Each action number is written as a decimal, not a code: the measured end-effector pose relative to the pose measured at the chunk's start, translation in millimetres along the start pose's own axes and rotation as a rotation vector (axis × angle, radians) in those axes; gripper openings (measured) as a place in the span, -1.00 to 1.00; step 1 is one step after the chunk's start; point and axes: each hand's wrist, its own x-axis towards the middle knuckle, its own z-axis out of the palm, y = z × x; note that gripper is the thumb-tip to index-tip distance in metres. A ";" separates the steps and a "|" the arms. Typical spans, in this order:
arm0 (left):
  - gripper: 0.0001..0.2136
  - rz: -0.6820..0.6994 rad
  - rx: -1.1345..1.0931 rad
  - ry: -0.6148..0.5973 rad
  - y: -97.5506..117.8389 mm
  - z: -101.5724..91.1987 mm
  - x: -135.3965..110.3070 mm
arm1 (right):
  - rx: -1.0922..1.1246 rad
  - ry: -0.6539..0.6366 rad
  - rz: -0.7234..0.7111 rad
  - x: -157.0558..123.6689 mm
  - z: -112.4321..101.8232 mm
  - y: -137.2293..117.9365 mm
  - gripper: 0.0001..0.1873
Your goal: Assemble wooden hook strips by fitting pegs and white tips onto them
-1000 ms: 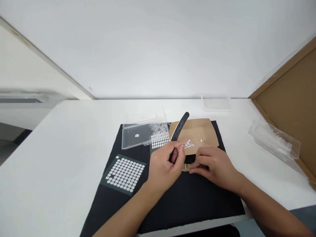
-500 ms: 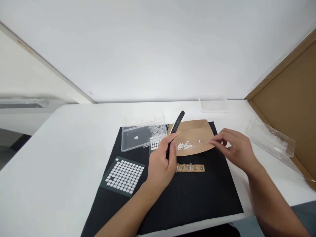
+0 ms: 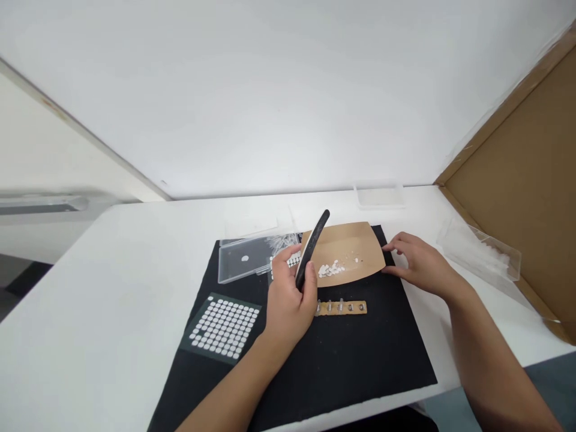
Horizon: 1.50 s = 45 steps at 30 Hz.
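Note:
My left hand [image 3: 291, 294] is wrapped around a curved black nail file [image 3: 314, 246] with a pale edge, which slants up and to the right. At the right edge of a brown paper tray [image 3: 344, 240], my right hand [image 3: 416, 264] has its thumb and forefinger apart, their tips at or just touching the rim. Small white pieces [image 3: 330, 269] lie in a loose pile in this tray. Just in front of it is a tan strip [image 3: 357, 308] bearing several small clear pieces and metal dots, its left end partly behind my left hand.
A black mat [image 3: 351, 372] lies under these things on the white table [image 3: 112, 300]. To the left is a dark sheet of white oval stickers [image 3: 225, 327]. Clear plastic boxes [image 3: 243, 264] stand behind, and another clear box [image 3: 490, 252] is beside the cardboard [image 3: 517, 150] at right.
My right hand has come to the tray's right edge, and its thumb and forefinger have spread from a pinch. The left hand still holds the file, now tilted slightly differently. The view has shifted a little.

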 end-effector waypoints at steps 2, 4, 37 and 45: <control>-0.70 -0.005 -0.013 -0.004 -0.2 -0.1 -0.5 | 0.005 -0.007 -0.007 1.8 5.2 0.7 -0.49; -0.69 -0.020 -0.022 -0.013 -0.1 -0.3 -0.9 | -0.003 0.000 0.016 2.2 8.2 4.5 -0.46; -0.73 0.020 0.039 -0.230 1.7 1.6 -4.0 | 0.512 0.184 0.001 1.1 17.6 -52.6 -0.82; -0.74 0.113 0.094 -0.230 2.7 1.7 -7.0 | 0.662 0.302 0.012 7.7 40.7 -69.7 -0.73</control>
